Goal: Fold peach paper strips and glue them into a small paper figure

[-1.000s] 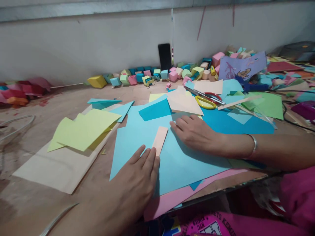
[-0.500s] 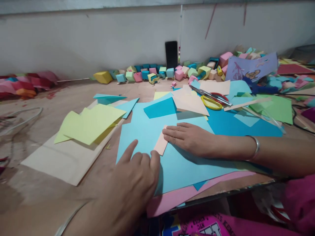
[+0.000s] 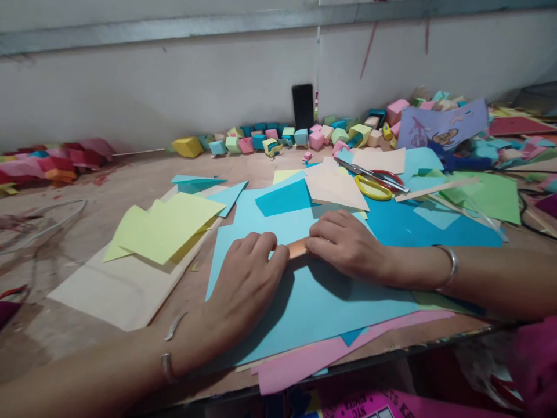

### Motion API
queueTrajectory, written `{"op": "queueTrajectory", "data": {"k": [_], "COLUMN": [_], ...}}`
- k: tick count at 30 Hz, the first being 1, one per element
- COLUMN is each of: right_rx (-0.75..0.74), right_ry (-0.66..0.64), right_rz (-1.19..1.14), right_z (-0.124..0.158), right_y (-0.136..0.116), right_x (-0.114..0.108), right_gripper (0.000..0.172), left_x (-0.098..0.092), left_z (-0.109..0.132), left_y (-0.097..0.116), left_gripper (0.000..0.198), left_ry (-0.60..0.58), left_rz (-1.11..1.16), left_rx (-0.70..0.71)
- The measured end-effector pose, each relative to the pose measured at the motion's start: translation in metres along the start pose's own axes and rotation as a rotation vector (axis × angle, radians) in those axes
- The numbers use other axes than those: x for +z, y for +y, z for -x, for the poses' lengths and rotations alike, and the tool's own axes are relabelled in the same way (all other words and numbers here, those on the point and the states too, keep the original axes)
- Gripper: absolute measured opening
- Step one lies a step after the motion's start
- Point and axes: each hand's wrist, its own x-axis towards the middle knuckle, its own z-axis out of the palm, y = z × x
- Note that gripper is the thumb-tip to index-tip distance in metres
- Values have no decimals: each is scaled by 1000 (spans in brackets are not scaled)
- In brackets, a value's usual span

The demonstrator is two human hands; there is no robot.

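Note:
A small peach paper strip point(image 3: 298, 248) spans the gap between my two hands, over a large light blue sheet point(image 3: 322, 307). My left hand point(image 3: 250, 284) pinches its left end with thumb and curled fingers. At the right end, my right hand point(image 3: 346, 244) grips it the same way. Behind the hands lie a darker blue paper piece point(image 3: 282, 198) and a larger peach sheet point(image 3: 335, 188). Scissors with yellow and red handles point(image 3: 373, 187) rest beyond my right hand.
Yellow sheets point(image 3: 169, 226) lie on a cream sheet point(image 3: 104, 290) at the left. Folded paper cubes point(image 3: 259, 141) line the wall, with a black phone point(image 3: 303, 106) upright among them. Pink paper point(image 3: 287, 371) sticks out at the table's front edge.
The peach strip was lying flat under my right hand's fingers and now runs sideways between both hands. My left hand's extended index finger has curled in. The view has tilted slightly up.

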Motion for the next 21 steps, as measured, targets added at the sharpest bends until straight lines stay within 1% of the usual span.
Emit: {"op": "queueTrajectory", "data": {"k": [2,4,6,7,9,13,17,21], "right_rx": [-30,-49,-39,-23,4,72,207,242], "right_ry": [10,-41,-103,-131,-182,-280,-312,-326], "right_rz": [9,-23,-88,-125,-180,-231,-288,-398], "right_z": [1,3,5,6,7,5,1,0], "right_y": [0,-1,-3,-5,-6,-7,-5,-1], "right_x": [-1,0,1,1,0,-1,-3,-3], "right_gripper": [27,26,25,26,26,25,18,10], "left_x": [2,4,8,10,16,27,31,29], "left_z": [0,0,-1,-2,-5,-7,-7,-9], "left_y": [-1,-2,-4,-4,-7,-11,-12,-13], "left_gripper": [15,15,25,30,32,23,32,31], "left_ry": [12,10,4,3,16,55,92,112], "left_rz": [45,144,255,295,330,334,367,501], "left_rx": [-4,-6,-1,2,-3,-28,-40,-69]}}
